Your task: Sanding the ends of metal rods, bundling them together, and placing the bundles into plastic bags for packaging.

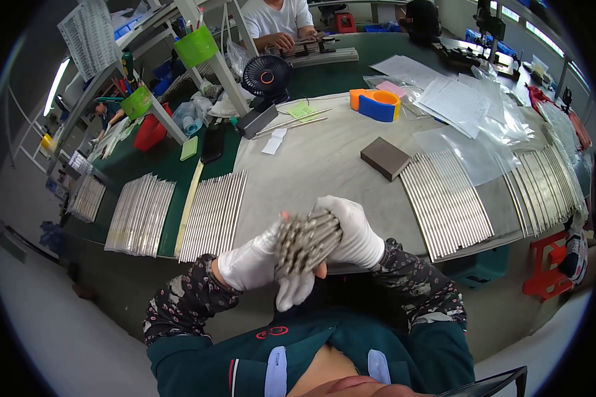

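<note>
Both my hands, in white gloves with some bare fingertips, are wrapped round a thick bundle of silvery metal rods [308,241] held at the table's near edge. The rod ends point up toward me and are blurred. My left hand [255,261] grips the bundle from the left and below. On the other side, my right hand [351,228] closes round it. A row of metal rods [213,215] lies side by side to the left of my hands, and another row [447,205] lies to the right.
Bagged rods [140,215] lie farther left; more rods [543,185] lie far right under plastic. A brown block [385,159], an orange-and-blue tape dispenser [375,104], papers [453,99] and a small black fan [266,78] stand beyond. Across the table a person [278,23] handles parts.
</note>
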Tool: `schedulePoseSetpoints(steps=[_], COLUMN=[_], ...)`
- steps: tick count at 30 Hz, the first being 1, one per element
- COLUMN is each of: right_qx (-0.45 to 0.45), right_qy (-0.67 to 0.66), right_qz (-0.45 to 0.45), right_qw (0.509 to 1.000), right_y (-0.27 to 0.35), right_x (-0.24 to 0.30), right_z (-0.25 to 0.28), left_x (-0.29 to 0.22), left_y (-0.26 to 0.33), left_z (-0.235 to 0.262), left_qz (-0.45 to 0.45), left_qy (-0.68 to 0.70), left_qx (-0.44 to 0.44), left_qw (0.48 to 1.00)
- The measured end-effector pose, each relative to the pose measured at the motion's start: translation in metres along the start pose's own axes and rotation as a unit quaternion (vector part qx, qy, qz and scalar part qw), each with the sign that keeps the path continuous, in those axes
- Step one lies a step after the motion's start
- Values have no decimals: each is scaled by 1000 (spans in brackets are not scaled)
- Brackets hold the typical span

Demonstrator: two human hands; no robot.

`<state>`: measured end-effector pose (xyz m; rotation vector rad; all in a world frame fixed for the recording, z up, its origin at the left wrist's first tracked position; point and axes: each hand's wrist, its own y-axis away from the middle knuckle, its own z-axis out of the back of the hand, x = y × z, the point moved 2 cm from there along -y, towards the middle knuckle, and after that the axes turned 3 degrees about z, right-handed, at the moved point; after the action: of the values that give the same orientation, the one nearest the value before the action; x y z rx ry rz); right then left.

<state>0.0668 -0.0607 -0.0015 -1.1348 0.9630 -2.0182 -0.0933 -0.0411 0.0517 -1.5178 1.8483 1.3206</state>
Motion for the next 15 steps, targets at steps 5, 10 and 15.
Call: schedulePoseSetpoints(steps=[5, 10, 15], right_qx=[-74, -63, -48], right_qy=[-106, -29, -110], right_qz=[-227, -185, -272], right_qw=[965, 980, 955], right_y=[-6, -3, -2], right_x=[-33, -50, -48], right_z=[-4, -19, -3], left_x=[-53, -59, -64], left_y=[-15, -63, -94], left_z=[32, 19, 30], left_qz=[-306, -513, -499], left_qy=[-309, -365, -224], left_qx=[-336, -282, -342], left_qw=[836, 724, 764])
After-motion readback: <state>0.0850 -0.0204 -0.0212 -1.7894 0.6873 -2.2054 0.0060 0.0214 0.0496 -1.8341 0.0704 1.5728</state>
